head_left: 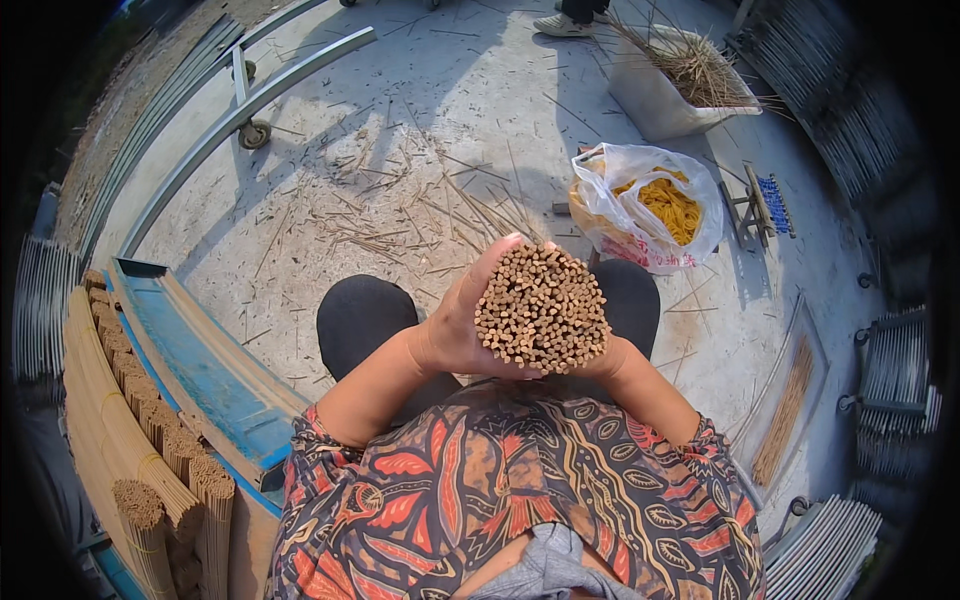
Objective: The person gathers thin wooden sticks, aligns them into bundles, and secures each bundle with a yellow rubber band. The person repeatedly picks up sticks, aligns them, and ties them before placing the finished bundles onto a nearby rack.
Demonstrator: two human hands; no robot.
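Observation:
A thick bundle of thin brown sticks stands end-on between my knees, its many cut ends facing up. My left hand wraps round its left side, thumb toward the far edge. On the right side my right hand presses against the bundle, its fingers mostly hidden behind the sticks. The lower length of the bundle cannot be seen.
Bound stick bundles are stacked at my left beside a blue metal trough. Ahead right stand a plastic bag of yellow bands and a white bin of loose sticks. A wheeled metal frame lies far left. Another person's shoe shows at the top.

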